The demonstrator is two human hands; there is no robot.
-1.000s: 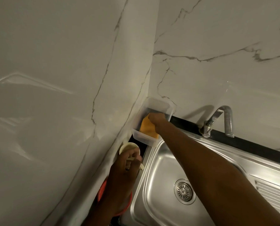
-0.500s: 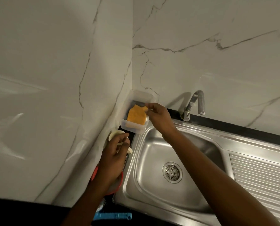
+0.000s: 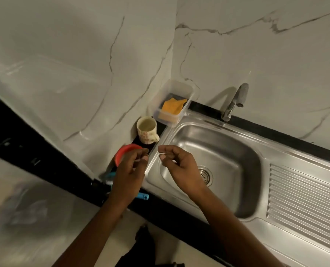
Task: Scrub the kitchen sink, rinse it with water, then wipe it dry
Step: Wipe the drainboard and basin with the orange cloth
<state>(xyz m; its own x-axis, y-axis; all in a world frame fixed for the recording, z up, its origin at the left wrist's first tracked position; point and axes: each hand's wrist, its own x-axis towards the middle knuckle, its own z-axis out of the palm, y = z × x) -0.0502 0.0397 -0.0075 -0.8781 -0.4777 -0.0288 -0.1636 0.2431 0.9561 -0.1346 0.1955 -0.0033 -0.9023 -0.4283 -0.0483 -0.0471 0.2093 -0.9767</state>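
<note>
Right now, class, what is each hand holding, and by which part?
Nothing visible: the left hand and right hand hover loosely curled; the orange sponge lies in its container.

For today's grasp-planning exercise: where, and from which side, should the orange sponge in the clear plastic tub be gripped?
Pinch the raised top edge of the orange sponge, coming from above through the open top of the clear plastic tub. The sponge leans tilted with that edge uppermost, and the walls probably block a sideways approach.
</note>
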